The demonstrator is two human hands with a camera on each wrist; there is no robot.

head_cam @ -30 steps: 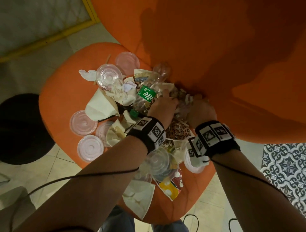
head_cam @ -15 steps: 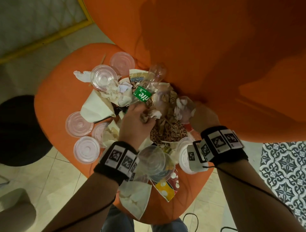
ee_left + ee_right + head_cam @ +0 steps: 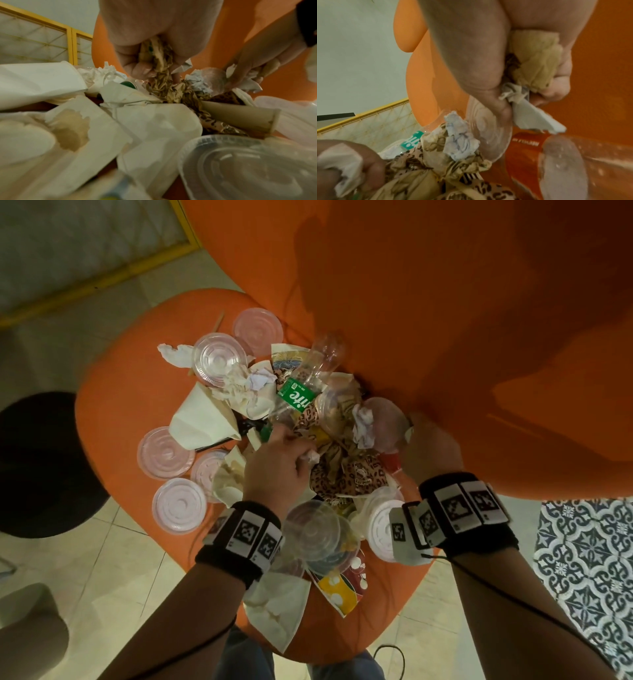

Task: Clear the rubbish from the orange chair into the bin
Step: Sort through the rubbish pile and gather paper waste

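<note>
the rubbish pile (image 3: 318, 446) lies on the chair seat (image 3: 113, 412), heaped toward the seat's back edge. a bottle (image 3: 308, 381) lies on top near the backrest (image 3: 445, 302). loose lids (image 3: 166, 452) lie along the seat's left edge. a flattened paper bag (image 3: 277, 607) overhangs the front edge.

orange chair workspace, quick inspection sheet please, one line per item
surface: orange chair seat is mostly covered by a heap of rubbish.
job's things: leopard-print wrapper, clear bottle with green label, crumpled tissues, clear plastic lids, white paper bags; the bin is not identified.
clutter: nothing seen beyond the rubbish.
grippers: left hand grips the leopard-print wrapper; right hand holds crumpled paper and tissue.
cables: black cables run along both forearms.
surroundings: tiled floor, patterned rug, black round object left of the chair.
</note>
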